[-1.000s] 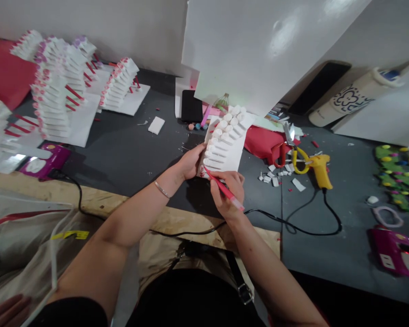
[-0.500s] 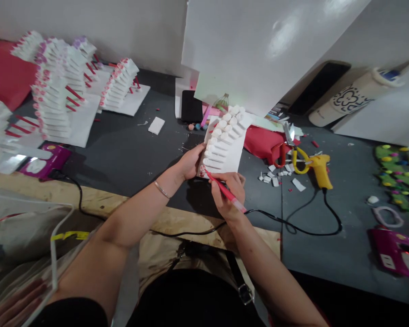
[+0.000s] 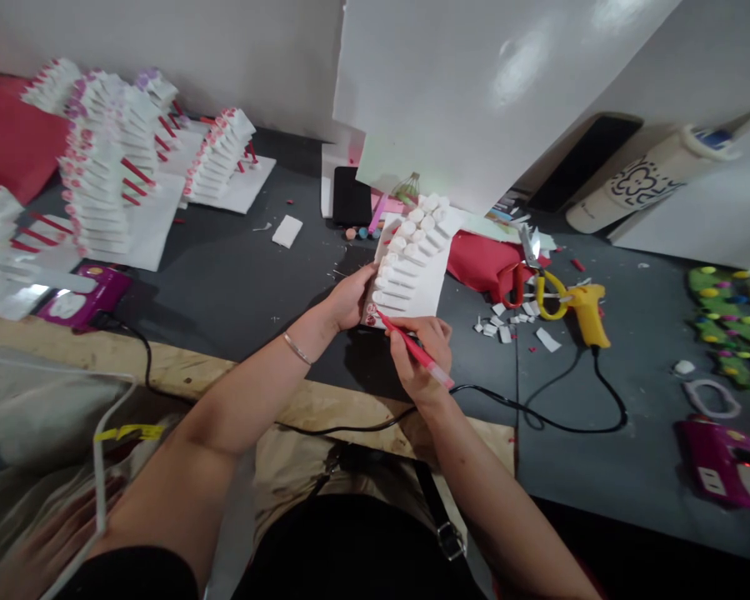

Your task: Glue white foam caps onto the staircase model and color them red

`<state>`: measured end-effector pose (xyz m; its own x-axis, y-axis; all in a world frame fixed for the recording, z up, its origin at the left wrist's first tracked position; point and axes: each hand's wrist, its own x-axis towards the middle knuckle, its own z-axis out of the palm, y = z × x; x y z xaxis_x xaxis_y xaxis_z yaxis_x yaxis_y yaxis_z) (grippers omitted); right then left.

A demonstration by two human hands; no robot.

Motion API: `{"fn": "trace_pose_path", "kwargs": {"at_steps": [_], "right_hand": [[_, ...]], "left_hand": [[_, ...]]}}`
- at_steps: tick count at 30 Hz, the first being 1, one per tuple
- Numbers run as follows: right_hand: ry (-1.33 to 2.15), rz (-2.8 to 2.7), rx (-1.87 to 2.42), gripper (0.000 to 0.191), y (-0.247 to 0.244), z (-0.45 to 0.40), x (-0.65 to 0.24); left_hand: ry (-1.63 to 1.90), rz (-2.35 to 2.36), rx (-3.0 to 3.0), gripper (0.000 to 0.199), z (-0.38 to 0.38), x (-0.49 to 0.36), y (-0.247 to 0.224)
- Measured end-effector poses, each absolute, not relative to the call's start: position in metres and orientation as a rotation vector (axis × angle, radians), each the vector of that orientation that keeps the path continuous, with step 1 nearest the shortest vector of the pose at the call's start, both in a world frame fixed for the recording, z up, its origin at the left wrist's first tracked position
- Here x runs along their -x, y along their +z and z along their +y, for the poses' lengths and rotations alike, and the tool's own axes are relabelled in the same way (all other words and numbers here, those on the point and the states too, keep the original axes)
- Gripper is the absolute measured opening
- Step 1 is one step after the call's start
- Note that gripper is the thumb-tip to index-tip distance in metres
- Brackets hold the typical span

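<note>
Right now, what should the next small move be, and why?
Probably shift the red marker slightly up to the next white piece: red marks show at the near end of the white model, those pieces above look unmarked, and the left hand holds its side.

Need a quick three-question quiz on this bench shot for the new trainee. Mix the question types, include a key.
1. Multiple choice: what does the right hand hold?
A) scissors
B) a red pen
C) a white cup

2. Short answer: what is the left hand holding, and on which side?

3. True or false: the yellow glue gun lies to the left of both hands.

Key
1. B.
2. The white model, by its left side.
3. False; the yellow glue gun lies to the right of both hands.
</note>
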<state>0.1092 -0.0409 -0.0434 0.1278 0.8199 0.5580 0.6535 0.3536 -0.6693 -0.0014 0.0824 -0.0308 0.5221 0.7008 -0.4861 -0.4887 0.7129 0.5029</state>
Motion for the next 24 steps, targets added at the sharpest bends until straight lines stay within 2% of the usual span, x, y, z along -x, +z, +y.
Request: {"fn": "trace_pose_path", "kwargs": {"at_steps": [24], "right_hand": [[0.162, -1.615, 1.32, 0.011, -0.0455, -0.0388, -0.1103]], "left_hand": [[0.717, 0.771, -0.337, 0.033, 0.0808, 0.0021, -0.0242]]}}
